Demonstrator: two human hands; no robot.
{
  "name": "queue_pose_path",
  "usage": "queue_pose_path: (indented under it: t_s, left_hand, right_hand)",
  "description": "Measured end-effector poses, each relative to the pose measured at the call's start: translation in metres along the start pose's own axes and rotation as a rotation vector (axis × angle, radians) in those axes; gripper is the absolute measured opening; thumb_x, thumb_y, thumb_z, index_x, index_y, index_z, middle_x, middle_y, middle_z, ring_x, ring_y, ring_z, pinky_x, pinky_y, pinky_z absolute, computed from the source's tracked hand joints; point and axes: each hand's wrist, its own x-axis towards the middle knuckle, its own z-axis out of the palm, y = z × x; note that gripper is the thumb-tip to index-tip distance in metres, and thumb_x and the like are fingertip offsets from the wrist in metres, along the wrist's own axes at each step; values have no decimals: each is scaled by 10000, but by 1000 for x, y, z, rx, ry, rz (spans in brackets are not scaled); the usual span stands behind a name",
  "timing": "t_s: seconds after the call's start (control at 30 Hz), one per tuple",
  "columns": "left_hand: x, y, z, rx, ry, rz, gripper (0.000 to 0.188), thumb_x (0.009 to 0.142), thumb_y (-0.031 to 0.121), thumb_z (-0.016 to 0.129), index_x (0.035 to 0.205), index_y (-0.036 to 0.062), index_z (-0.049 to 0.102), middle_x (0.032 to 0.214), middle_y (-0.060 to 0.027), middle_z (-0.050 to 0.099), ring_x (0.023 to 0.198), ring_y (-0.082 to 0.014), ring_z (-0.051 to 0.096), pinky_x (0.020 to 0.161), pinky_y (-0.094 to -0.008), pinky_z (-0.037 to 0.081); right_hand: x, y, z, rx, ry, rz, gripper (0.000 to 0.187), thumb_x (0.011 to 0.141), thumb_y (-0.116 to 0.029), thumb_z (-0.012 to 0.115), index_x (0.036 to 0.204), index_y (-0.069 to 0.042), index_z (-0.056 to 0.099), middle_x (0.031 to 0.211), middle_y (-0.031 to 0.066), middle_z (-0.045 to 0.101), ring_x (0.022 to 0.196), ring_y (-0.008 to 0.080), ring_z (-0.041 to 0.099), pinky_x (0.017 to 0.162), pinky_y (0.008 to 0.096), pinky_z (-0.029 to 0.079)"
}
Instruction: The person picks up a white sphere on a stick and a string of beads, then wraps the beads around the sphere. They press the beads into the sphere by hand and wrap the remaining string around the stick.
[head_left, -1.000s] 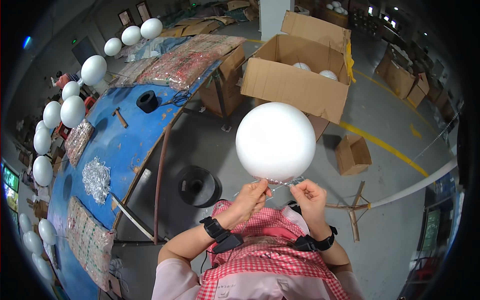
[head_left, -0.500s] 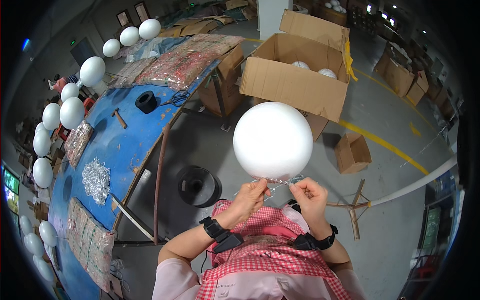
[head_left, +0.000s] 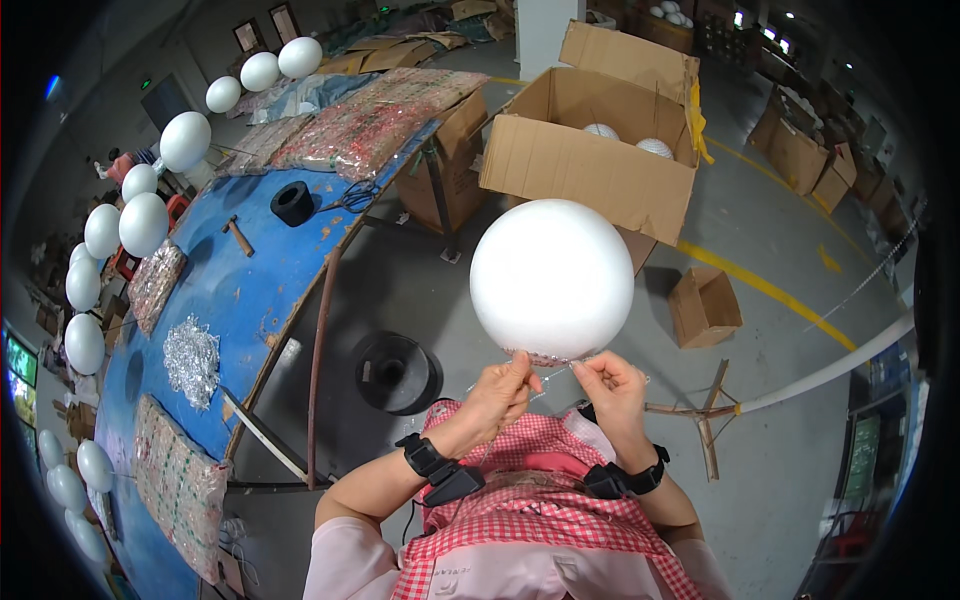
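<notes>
The big white ball (head_left: pixel 552 285) is right in front of the person, just past the red-and-white checked apron (head_left: pixel 505 518). A shiny silver string (head_left: pixel 545 358) runs along the bottom edge of the ball. The left hand (head_left: pixel 502 398) pinches the string with its thumb and pointer finger. The right hand (head_left: pixel 612 397) pinches it too — finger and thumb pressed together — a bit farther right under the ball. I cannot tell if the fingertips touch the ball. Past the ball is an open cardboard box (head_left: pixel 585 165) with two balls (head_left: pixel 655 148) inside. A small cardboard box (head_left: pixel 704 308) is right of the ball, and a black spool (head_left: pixel 398 372) is low on its left. Farther left of the ball is a blue table (head_left: pixel 262 285) with a hammer (head_left: pixel 238 237) and a silver tinsel heap (head_left: pixel 192 362).
</notes>
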Motion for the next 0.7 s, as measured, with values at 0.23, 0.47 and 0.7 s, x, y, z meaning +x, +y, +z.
queue_pose_path:
  t_s: [0.23,0.47,0.7]
  left_hand:
    - [-2,6,1,62,-81,20,618,937,588,291,904,24,543,536,66,261,427,-48,210,376,-217,172]
    - [2,5,3,157,-93,76,655,945,598,248,1023,10,528,567,58,292,471,-55,238,426,-217,195]
    - [5,1,2,232,-47,80,650,953,590,190,1038,22,495,596,33,361,492,-60,222,446,-224,185]
  right_hand:
    - [5,5,9,-93,95,-121,162,841,-40,653,708,11,576,548,-50,484,510,-2,392,441,190,299]
    - [8,-3,15,-321,199,-280,172,807,-63,683,695,-4,566,507,22,489,448,45,427,421,227,332]
    - [16,9,15,-377,187,-301,166,794,-78,687,696,-17,568,510,62,503,432,96,466,422,254,352]
